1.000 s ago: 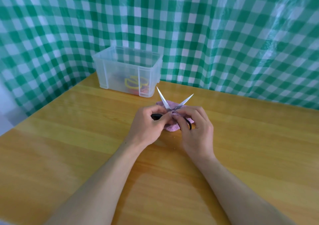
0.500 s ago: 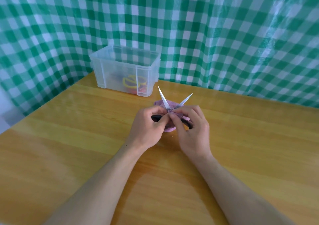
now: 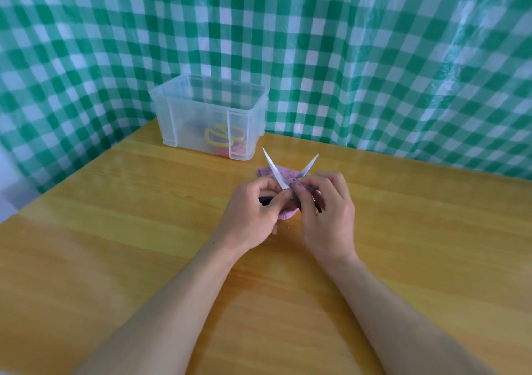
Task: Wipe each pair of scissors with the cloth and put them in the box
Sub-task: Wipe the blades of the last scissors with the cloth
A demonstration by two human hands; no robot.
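The scissors (image 3: pixel 275 168) point away toward the box (image 3: pixel 201 115), blades spread (same as before), left hand (image 3: pixel 250 210) gripping a handle, right hand (image 3: pixel 328 213) pinching the cloth (image 3: pixel 286 174).

From my station I see a wooden table (image 3: pixel 115 230) with a glossy, honey-yellow top, its grain running across my view. Its far edges meet a green-and-white checked sheet (image 3: pixel 374 58). A clear plastic box (image 3: pixel 195 121) stands on the wood near the far left corner. Near the box, toward me and to the right, sits a bunched pink cloth (image 3: pixel 269 172) (partly covered, so I can't tell how much of it touches the wood).
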